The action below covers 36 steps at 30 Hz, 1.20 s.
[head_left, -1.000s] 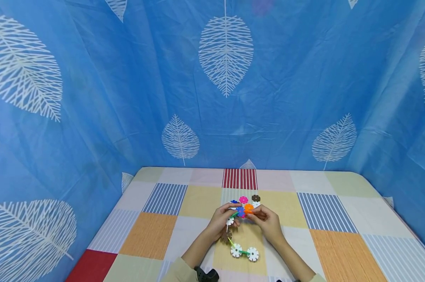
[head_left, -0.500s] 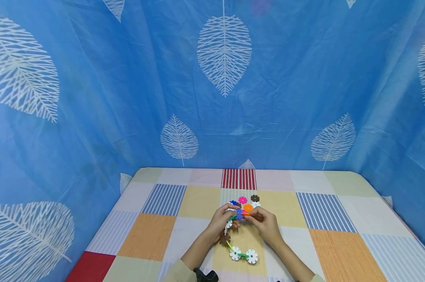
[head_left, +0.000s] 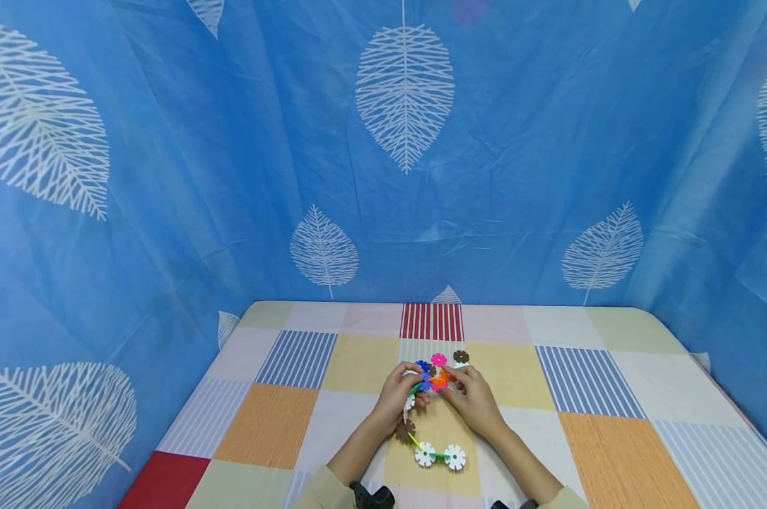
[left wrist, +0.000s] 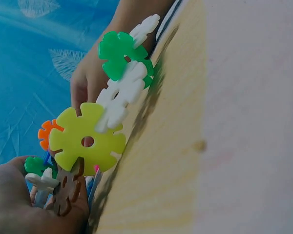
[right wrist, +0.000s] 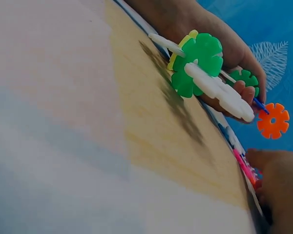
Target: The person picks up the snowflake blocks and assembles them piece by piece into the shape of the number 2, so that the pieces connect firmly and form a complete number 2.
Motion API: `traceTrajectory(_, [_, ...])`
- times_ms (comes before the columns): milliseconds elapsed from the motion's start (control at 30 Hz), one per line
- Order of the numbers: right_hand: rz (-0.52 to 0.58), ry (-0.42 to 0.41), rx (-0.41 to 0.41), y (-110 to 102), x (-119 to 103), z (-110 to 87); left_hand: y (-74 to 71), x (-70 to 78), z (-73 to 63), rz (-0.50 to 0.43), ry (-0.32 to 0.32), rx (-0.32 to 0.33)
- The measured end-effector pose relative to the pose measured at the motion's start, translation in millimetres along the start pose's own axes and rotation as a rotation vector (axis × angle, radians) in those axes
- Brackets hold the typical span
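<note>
My left hand (head_left: 394, 397) grips one end of a chain of notched plastic snowflake discs. A yellow disc (left wrist: 83, 141), a brown disc (left wrist: 68, 187) and white and green ones show in the left wrist view. The chain hangs down to a white disc (head_left: 455, 457) at its other end. An orange disc (right wrist: 273, 120) is joined to a blue one at the gripped end, apart from the right fingers in the right wrist view. My right hand (head_left: 475, 403) pinches a second, tilted orange disc (head_left: 445, 374) over the loose pieces; its fingertips are partly hidden.
Loose discs lie just beyond the hands: a pink one (head_left: 438, 359), a brown one (head_left: 461, 356), a dark blue one (head_left: 423, 365) and others partly covered. A patchwork cloth (head_left: 332, 431) covers the table, with a blue leaf-print curtain (head_left: 517, 177) around it.
The orange disc brought by the right hand is now fixed to the blue disc. The right hand has let it go and taken hold of another orange disc. The left hand keeps its grip.
</note>
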State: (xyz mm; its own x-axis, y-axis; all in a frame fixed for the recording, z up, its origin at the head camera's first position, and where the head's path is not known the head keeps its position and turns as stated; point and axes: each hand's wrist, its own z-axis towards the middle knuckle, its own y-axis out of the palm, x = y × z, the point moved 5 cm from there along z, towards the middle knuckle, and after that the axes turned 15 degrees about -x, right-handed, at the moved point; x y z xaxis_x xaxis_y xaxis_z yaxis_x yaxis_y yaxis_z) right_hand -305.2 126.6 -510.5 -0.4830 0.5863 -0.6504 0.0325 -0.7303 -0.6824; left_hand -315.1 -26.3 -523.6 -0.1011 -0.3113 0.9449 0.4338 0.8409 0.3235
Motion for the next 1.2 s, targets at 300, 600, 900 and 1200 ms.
traceTrajectory(300, [-0.031,0.006,0.056,-1.0,-1.0,-1.0,2.9,0.4,-0.2,0.044,0.007,-0.022])
traceTrajectory(600, [0.676,0.212,0.164,-8.8,9.8,-7.6,1.0,3.5,-0.2,0.034,0.006,0.000])
traceTrajectory(900, [0.893,0.253,0.131,-3.2,3.1,-9.6,-1.8,5.2,-2.0,0.043,0.005,-0.001])
traceTrajectory(1200, [0.863,0.259,0.075,-2.6,2.4,-9.6,-0.1,4.2,-1.3,0.047,-0.006,-0.026])
